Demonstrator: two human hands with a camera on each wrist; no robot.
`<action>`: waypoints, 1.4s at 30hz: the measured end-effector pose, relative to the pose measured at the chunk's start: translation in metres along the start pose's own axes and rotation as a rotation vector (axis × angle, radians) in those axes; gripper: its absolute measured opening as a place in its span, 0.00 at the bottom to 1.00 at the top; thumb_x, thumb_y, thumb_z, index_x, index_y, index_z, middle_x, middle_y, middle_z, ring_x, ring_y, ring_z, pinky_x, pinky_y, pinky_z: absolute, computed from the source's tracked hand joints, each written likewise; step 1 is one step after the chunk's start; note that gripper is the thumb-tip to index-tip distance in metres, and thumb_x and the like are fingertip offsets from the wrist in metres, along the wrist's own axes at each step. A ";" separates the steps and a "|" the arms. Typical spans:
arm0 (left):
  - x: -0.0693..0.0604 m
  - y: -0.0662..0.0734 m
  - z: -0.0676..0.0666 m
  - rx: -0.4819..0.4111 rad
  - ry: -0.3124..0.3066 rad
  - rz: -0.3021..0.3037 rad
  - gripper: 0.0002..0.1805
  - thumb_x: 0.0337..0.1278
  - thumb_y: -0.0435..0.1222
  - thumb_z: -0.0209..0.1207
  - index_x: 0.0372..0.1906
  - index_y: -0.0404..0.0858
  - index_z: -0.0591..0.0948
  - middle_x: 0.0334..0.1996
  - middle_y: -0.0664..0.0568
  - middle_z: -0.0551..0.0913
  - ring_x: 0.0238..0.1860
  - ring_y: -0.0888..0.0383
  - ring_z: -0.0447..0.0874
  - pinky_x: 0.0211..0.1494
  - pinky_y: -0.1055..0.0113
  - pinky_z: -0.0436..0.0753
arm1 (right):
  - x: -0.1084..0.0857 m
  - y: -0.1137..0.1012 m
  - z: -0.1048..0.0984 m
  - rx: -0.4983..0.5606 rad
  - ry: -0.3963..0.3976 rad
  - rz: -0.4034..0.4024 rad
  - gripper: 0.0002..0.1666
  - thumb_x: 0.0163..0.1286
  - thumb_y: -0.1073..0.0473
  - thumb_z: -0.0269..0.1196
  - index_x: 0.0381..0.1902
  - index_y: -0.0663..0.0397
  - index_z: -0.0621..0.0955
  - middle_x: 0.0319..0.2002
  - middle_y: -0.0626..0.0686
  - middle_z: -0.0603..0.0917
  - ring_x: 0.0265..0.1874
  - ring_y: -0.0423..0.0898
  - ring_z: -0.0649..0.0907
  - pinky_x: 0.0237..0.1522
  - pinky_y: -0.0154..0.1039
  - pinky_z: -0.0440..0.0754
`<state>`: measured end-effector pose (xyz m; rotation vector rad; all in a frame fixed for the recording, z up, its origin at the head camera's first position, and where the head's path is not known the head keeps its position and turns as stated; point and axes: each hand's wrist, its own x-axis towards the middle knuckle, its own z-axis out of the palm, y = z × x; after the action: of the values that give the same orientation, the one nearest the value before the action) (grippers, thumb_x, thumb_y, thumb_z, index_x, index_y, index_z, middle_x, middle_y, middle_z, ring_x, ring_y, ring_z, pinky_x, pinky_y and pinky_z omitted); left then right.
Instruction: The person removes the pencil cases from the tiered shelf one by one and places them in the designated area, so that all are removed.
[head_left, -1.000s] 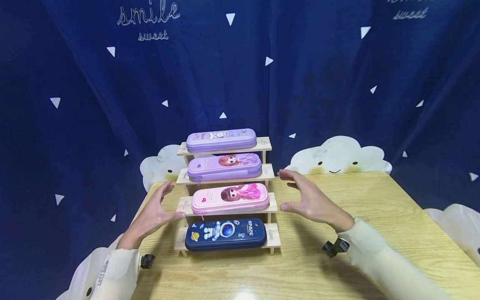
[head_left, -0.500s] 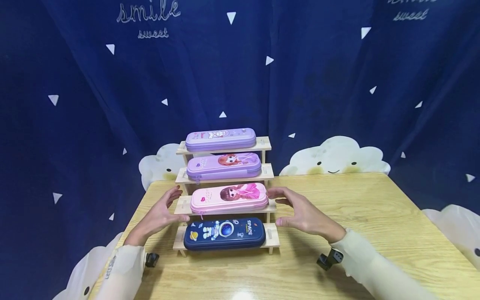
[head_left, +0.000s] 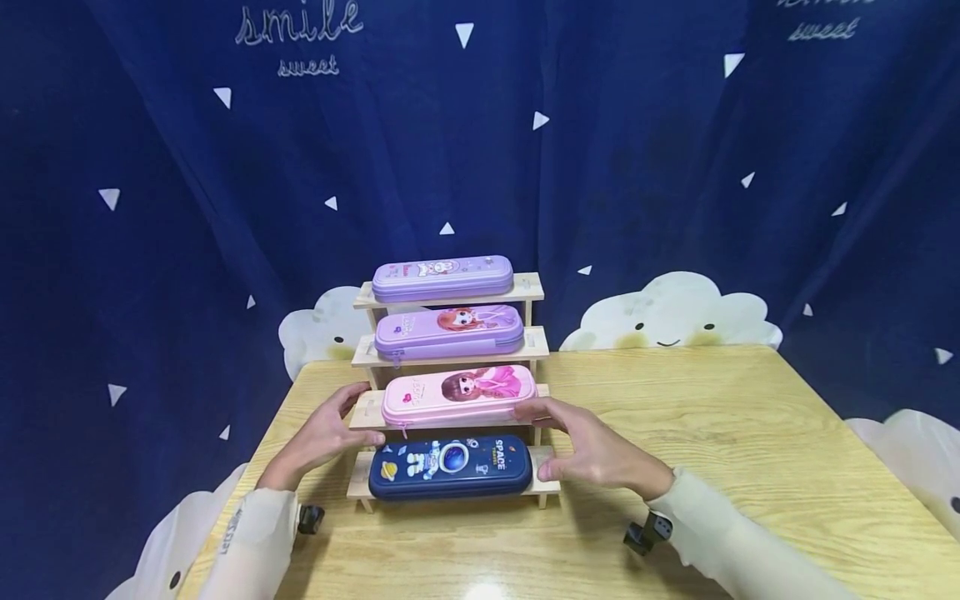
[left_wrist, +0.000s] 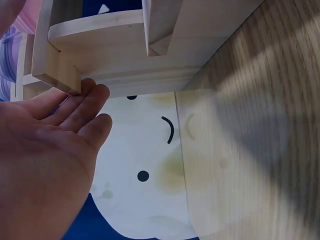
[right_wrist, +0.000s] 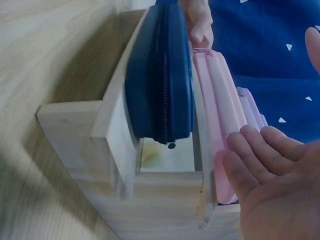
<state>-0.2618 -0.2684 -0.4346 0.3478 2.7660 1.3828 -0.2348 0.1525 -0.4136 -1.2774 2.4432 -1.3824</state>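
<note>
A navy pencil case (head_left: 450, 468) with an astronaut print lies on the lowest tier of a stepped wooden rack (head_left: 546, 467). One tier up rests a pink pencil case (head_left: 427, 398). My left hand (head_left: 318, 437) is at the rack's left end, its thumb near the navy case's upper left corner. In the left wrist view its fingers (left_wrist: 92, 107) reach beside the wood, loosely bent. My right hand (head_left: 600, 450) is at the other end, thumb by the navy case's right end. Its fingers (right_wrist: 250, 150) extend beside the pink case, gripping nothing; contact is unclear.
Two purple pencil cases lie higher up: one with a girl print (head_left: 420, 332) and one on the top tier (head_left: 472, 279). The rack stands on a wood-grain table (head_left: 712, 433) before a dark blue curtain (head_left: 637, 167) with white clouds.
Both hands have moved inward and downward, from apart on either side of the rack to its two ends beside the navy pencil case. The cases and rack have stayed put.
</note>
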 end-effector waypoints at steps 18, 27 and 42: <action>0.008 0.000 -0.002 0.098 0.063 -0.050 0.47 0.44 0.47 0.78 0.68 0.30 0.71 0.68 0.32 0.75 0.73 0.32 0.68 0.77 0.38 0.66 | 0.011 0.000 0.034 -0.183 -0.109 0.167 0.52 0.52 0.44 0.76 0.74 0.40 0.68 0.72 0.47 0.73 0.71 0.49 0.73 0.75 0.60 0.68; 0.009 0.000 -0.004 0.087 0.060 -0.059 0.47 0.44 0.48 0.78 0.68 0.31 0.72 0.68 0.34 0.75 0.73 0.33 0.68 0.77 0.39 0.66 | 0.017 0.007 0.046 -0.233 -0.088 0.137 0.53 0.48 0.51 0.79 0.73 0.41 0.70 0.70 0.46 0.75 0.69 0.47 0.75 0.73 0.58 0.70; 0.009 -0.001 -0.004 0.094 0.059 -0.082 0.48 0.43 0.50 0.78 0.68 0.33 0.72 0.69 0.35 0.74 0.74 0.33 0.67 0.77 0.40 0.66 | 0.033 0.013 0.059 -0.196 -0.133 0.176 0.51 0.49 0.49 0.78 0.72 0.40 0.71 0.69 0.47 0.76 0.65 0.45 0.76 0.70 0.52 0.73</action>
<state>-0.2716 -0.2705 -0.4326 0.1974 2.8635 1.2688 -0.2404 0.0930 -0.4478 -1.1139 2.5770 -1.0052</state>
